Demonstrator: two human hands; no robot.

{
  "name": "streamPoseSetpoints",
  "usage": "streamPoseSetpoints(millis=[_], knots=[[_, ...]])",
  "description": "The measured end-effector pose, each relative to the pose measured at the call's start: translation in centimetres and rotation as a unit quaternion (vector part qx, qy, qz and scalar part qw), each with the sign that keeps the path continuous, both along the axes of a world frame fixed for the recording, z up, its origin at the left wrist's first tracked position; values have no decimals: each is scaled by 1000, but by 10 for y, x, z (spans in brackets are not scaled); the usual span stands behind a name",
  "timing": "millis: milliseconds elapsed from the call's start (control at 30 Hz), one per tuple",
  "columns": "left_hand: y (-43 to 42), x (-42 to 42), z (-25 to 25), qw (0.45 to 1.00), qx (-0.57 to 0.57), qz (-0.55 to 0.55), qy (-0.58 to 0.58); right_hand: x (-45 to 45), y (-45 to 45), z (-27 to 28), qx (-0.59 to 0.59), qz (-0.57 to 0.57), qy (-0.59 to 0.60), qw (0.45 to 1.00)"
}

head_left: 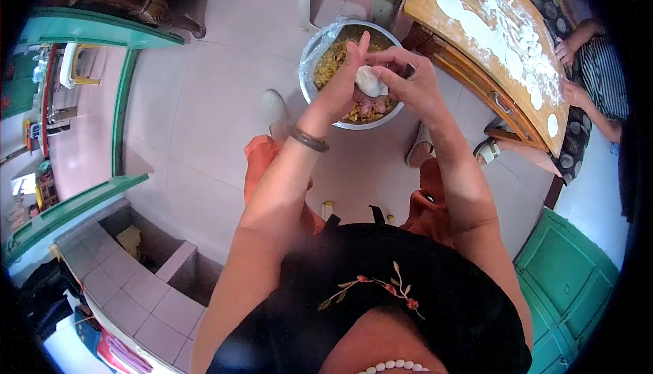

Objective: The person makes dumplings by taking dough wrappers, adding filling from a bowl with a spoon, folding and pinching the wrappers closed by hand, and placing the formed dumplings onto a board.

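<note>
A white dumpling (371, 82) sits between my two hands, above a large metal bowl (357, 126). My left hand (345, 81) cradles it from the left, with a dark bracelet on that wrist. From the right, my right hand (416, 87) pinches the edge of its dough between thumb and fingers. Below them the bowl holds a yellowish-brown chopped filling (328, 64), partly hidden by my hands. Clear plastic wrap (307, 61) hangs over the bowl's left rim.
At the right stands a wooden table (425, 3) dusted with flour, with round dough wrappers (449, 5) on it. Another person's hands (575, 94) rest at its far edge. A pale stool (305, 0) stands behind the bowl. Green door frames (124, 112) are on the left.
</note>
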State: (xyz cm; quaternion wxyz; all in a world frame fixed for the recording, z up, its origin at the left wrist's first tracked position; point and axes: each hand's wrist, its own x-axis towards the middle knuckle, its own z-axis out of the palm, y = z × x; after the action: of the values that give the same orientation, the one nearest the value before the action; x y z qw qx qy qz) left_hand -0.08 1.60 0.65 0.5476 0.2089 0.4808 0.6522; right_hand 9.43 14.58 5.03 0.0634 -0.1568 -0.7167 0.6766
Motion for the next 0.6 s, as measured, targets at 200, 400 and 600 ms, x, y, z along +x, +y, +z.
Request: streamPoseSetpoints(millis=[200, 400, 600], knots=[[-1, -6, -3, 1000, -8, 16, 2, 2, 5, -17, -15, -35, 21, 999], [-1, -5, 5, 999, -25, 14, 31, 1, 3, -24, 70, -45, 63, 995], [-1, -6, 4, 999, -25, -1, 23, 0, 10, -26, -46, -50, -22, 997]])
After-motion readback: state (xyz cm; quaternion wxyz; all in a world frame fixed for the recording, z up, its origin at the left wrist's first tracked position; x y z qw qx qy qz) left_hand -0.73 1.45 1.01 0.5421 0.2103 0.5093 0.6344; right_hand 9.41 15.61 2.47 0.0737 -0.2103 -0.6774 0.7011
